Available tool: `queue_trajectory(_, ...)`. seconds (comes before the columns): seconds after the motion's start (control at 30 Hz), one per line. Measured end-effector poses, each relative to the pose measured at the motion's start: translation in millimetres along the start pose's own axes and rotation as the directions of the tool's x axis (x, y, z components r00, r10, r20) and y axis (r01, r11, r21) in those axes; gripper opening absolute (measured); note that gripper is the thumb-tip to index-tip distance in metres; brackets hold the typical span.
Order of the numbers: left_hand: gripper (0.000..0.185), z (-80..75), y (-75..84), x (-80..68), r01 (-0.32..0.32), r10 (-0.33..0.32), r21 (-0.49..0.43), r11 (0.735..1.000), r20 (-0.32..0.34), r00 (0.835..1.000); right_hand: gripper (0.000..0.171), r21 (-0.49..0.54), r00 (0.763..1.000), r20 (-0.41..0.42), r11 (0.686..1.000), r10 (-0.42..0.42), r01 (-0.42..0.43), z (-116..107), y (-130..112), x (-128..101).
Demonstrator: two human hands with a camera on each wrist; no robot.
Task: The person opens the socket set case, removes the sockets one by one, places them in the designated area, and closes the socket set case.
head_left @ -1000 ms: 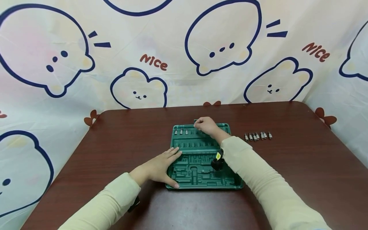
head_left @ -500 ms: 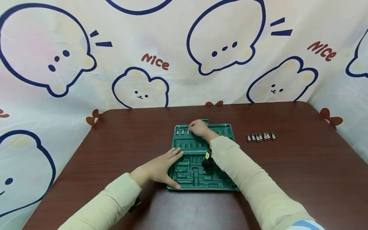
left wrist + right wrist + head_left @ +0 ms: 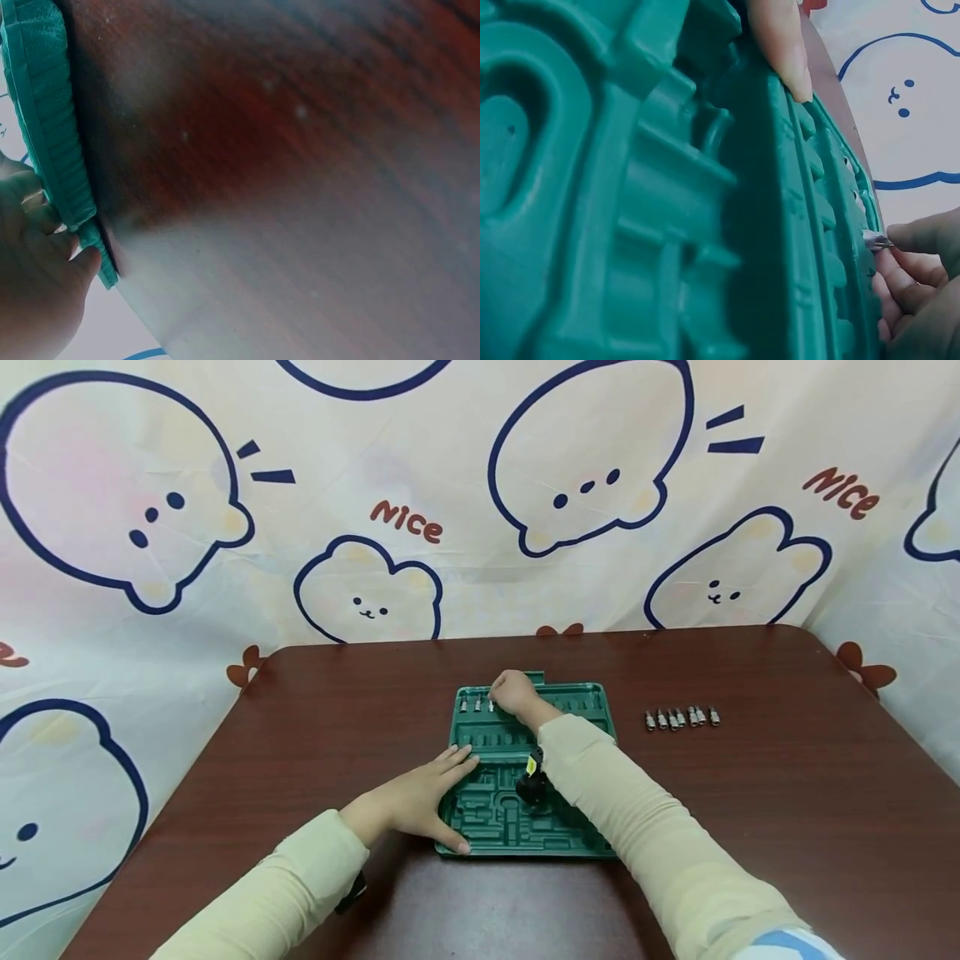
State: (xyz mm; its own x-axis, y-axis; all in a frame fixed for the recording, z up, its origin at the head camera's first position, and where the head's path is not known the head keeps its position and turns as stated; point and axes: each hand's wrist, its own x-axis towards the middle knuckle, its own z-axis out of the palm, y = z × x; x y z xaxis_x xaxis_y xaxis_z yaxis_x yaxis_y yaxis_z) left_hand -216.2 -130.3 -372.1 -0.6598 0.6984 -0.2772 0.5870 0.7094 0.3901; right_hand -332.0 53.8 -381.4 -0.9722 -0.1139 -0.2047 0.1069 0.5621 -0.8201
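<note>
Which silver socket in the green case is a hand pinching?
The rightmost visible socket in the green case: the right hand pinches it, while the other two sockets there sit untouched to its left.

My left arm in from near left; left hand spread, fingers pointing far right, thumb splayed nearer. My right arm extends from near right; right hand farther out, fingertips pinching.

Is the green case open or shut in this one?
Open: the head view shows both halves of the green case spread out, moulded insides facing up, with small metal pieces standing in the far row.
</note>
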Motion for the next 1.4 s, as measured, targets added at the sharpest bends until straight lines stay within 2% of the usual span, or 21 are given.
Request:
queue_trajectory(0.3, 0.110, -0.5, -0.9, 1.3, -0.006, 0.006, 0.011, 1.000, 0.000, 1.000, 0.018, 0.137, 0.994, -0.052, 0.987, 0.097, -0.089, 1.0, -0.9, -2.6)
queue_trajectory(0.37, 0.110, -1.3, -0.3, 0.9, -0.005, 0.005, 0.012, 1.000, 0.001, 1.000, 0.019, 0.223, 0.991, -0.063, 0.970, 0.117, -0.101, -0.8, 0.0, -2.1)
queue_trajectory(0.47, 0.109, -2.1, 0.9, 1.1, -0.009, 0.009, 0.012, 1.000, 0.000, 1.000, 0.019, 0.367, 0.987, -0.075, 0.924, 0.145, -0.108, -6.9, 3.3, -1.9)
queue_trajectory(0.53, 0.109, -2.2, 1.7, 1.5, -0.012, 0.012, 0.010, 1.000, -0.001, 1.000, 0.019, 0.426, 0.985, -0.077, 0.898, 0.155, -0.108, -12.2, 5.5, -2.6)
queue_trajectory(0.73, 0.109, -2.7, 3.1, 2.9, -0.021, 0.021, 0.031, 0.999, 0.000, 1.000, 0.016, 0.405, 0.995, -0.073, 0.914, 0.068, -0.033, -29.0, 7.4, -10.0)
queue_trajectory(0.83, 0.109, -3.4, 3.1, 1.7, -0.018, 0.017, 0.045, 0.999, 0.003, 1.000, 0.015, 0.425, 0.998, -0.065, 0.905, 0.019, 0.011, -39.6, 5.2, -15.2)
queue_trajectory(0.97, 0.109, -4.4, 2.5, 0.1, -0.013, 0.013, 0.056, 0.998, 0.004, 1.000, 0.017, 0.446, 0.998, -0.055, 0.895, -0.007, 0.031, -57.1, 6.2, -23.9)
queue_trajectory(1.2, 0.110, -4.9, 2.1, 2.4, -0.019, 0.018, 0.089, 0.996, 0.010, 1.000, 0.026, 0.477, 0.998, -0.035, 0.877, -0.045, 0.056, -95.1, 30.7, -41.5)
queue_trajectory(1.4, 0.109, -5.2, 5.0, 1.9, -0.008, 0.006, 0.075, 0.997, 0.025, 1.000, 0.023, 0.508, 0.999, -0.047, 0.860, -0.015, 0.036, -128.1, 55.7, -60.7)
